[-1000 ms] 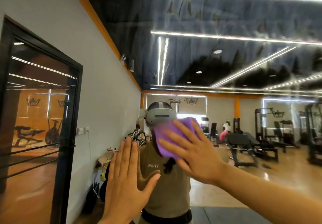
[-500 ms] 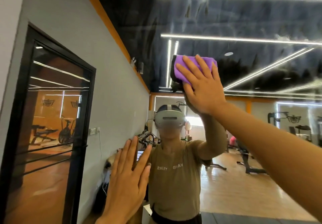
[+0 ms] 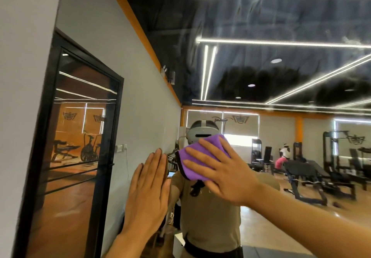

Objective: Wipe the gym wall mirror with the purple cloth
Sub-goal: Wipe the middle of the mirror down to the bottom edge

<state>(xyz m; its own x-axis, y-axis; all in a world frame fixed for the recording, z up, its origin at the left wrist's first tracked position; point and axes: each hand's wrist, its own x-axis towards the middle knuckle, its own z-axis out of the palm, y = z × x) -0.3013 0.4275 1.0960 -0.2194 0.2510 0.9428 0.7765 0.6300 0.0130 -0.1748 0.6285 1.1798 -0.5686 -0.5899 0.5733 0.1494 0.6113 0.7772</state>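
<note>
The right hand (image 3: 224,174) lies flat against the mirror (image 3: 281,73), fingers (image 3: 197,164) spread wide, pinning the purple cloth (image 3: 197,155) to the glass under the palm. The cloth sits low on the mirror, near its left edge, covering part of the person's own reflection (image 3: 208,217). It is folded into a pad with a dark edge showing at its left side. The left hand (image 3: 147,193) is open too, fingers straight and close together, palm apparently resting on the glass just beside the cloth, holding nothing.

The cloth looks soft, thin and light; it should bunch or slide out from under the hand unless the palm and all the fingers keep it pressed flat. The best hold is likely the one shown, a broad flat hand over the middle of the pad, not a pinch at a corner. The glass is hard, smooth and probably slippery, and breakable under a hard shove, so steady moderate pressure seems right. Faint smears show across the upper part of the mirror, so much of it looks unwiped.
</note>
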